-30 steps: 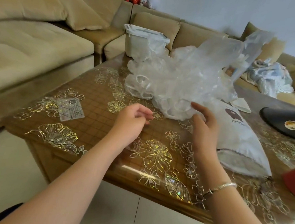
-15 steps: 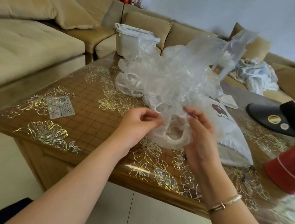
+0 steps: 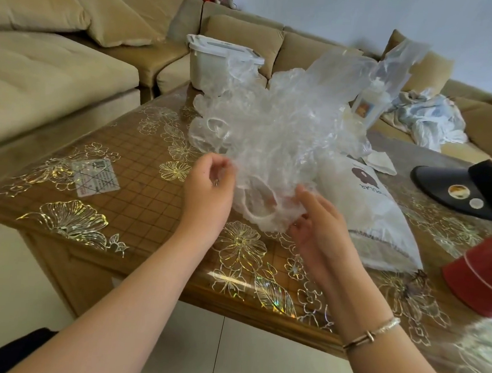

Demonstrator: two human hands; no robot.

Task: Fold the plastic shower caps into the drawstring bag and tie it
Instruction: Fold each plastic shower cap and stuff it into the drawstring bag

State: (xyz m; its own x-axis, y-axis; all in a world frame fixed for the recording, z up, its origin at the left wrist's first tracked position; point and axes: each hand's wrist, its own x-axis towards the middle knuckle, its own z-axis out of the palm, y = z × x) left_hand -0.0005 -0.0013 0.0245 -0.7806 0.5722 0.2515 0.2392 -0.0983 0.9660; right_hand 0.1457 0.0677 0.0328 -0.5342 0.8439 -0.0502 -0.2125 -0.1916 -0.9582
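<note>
- Hands, two: the left hand and the right hand meet at the near edge of the heap of shower caps, likely to work one cap loose before folding it.
- Left fingers are curled together and pinch a bit of clear film at the heap's near-left edge; right fingers are curled under and around the gathered rim of the nearest cap, holding it up off the surface.
- Shower caps: a tangled, see-through pile in the middle of the surface; how many there are I cannot tell, since the film overlaps and blurs together.
- Drawstring bag, one: white, with a small brown printed figure, lying flat just to the right of the heap, close by so folded caps can go straight in. None seem to be inside yet; its cord is not clear to see.
- Other things, one each: a white lidded tub behind the heap, a black visor and a red cap at the right, and a small clear packet at the left.
- Bracelet, one, on the right wrist.
</note>
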